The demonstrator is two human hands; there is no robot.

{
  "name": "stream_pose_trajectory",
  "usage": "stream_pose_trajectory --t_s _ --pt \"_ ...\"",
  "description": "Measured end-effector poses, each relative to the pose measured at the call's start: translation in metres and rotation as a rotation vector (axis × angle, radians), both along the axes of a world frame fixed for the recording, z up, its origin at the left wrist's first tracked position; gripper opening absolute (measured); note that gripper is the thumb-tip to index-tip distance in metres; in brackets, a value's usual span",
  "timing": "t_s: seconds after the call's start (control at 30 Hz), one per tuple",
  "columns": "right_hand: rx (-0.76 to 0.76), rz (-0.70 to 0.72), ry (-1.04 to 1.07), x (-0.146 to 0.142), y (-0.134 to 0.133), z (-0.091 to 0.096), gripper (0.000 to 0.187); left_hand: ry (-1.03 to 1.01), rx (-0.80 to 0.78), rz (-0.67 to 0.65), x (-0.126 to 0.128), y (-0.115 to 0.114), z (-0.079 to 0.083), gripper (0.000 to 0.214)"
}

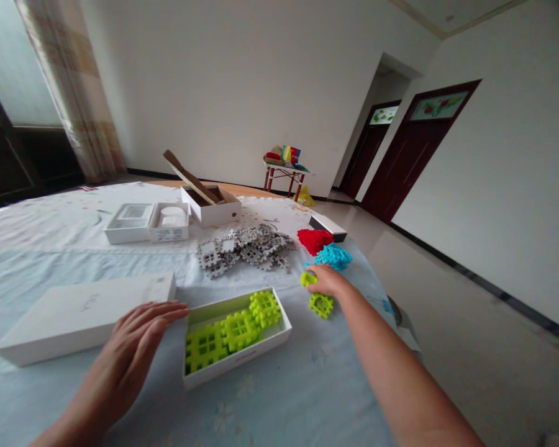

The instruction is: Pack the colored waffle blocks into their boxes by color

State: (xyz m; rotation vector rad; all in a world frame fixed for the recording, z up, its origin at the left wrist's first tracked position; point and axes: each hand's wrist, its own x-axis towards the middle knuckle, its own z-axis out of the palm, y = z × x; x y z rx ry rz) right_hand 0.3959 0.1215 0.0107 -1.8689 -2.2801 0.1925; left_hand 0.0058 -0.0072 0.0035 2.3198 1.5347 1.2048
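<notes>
My left hand (130,347) is stretched out flat, fingers together, its tips at the left end of a white open box (236,358). Inside that box lie several lime-green interlocking plastic tiles (206,346). To the right, my right hand (327,280) closes over a lime-green interlocking tile (308,279) on the cloth, its fingertips partly hidden. Just below it lies another green tile (321,305). Beyond my right hand are a pile of blue pieces (334,256) and a pile of red pieces (315,240).
A heap of grey tiles (246,248) spreads across the table's middle. A closed white box (86,307) lies at left. Farther back stand a white tray (129,223) and an open box (212,208) with a tilted brown flap. A black-and-white box (328,228) sits near the right edge.
</notes>
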Motion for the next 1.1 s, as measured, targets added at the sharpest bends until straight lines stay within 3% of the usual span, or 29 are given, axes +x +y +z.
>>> stream_pose_trajectory --t_s 0.17,0.33,0.5,0.6,0.73,0.93,1.0,1.1 --pt "0.067 -0.002 0.058 -0.014 -0.01 0.012 0.059 -0.021 0.001 -0.008 0.001 -0.001 0.001 0.03" --pt "0.135 0.122 0.312 -0.04 -0.029 0.034 0.067 0.002 0.015 -0.013 0.003 -0.002 0.003 0.033" --pt "-0.026 0.354 0.441 -0.091 -0.056 0.065 0.063 0.013 0.027 -0.022 0.009 -0.004 0.004 0.038" --pt "-0.117 0.444 0.373 -0.121 -0.066 0.078 0.052 0.025 0.027 -0.024 0.01 -0.005 0.006 0.037" --pt "-0.19 0.486 0.168 -0.154 -0.071 0.088 0.05 0.063 -0.015 -0.05 0.007 -0.006 0.007 0.034" --pt "-0.015 0.463 -0.231 -0.198 -0.076 0.085 0.053 0.041 -0.012 -0.017 0.005 -0.006 0.01 0.036" --pt "0.03 0.444 -0.257 -0.208 -0.077 0.081 0.06 0.04 -0.014 -0.019 0.006 -0.007 0.011 0.035" --pt "0.055 0.413 -0.121 -0.209 -0.079 0.079 0.066 0.039 -0.019 -0.022 0.006 -0.008 0.013 0.035"
